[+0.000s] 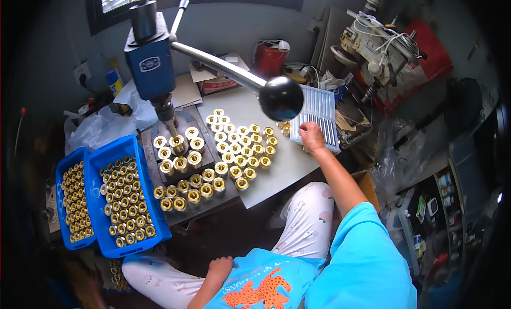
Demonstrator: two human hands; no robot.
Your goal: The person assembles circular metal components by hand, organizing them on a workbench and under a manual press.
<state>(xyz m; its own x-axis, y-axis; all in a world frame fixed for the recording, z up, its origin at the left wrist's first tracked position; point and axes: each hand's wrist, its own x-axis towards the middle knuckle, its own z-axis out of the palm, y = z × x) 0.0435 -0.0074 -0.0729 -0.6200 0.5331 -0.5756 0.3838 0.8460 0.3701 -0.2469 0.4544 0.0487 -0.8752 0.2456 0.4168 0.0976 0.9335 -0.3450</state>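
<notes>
My right hand (311, 136) reaches over the table to the near left part of a clear plastic box (331, 145) holding a row of metal rods (317, 120). Its fingers are drawn together; what they pinch, if anything, is hidden. Beside it lie small brass pieces (283, 128), partly behind the lever's black ball knob (281, 98). My left hand (221, 267) rests on my lap with its fingers curled in, and nothing shows in it. Many round metal fittings with brass-coloured centres (245, 141) stand upright on the table to the left of the right hand.
A blue press (150, 67) with a long lever stands at the left, its spindle down over fittings on a dark metal base (151, 161). Two blue bins (128, 250) of fittings sit left of it. At the back right is a cable-draped machine (367, 53).
</notes>
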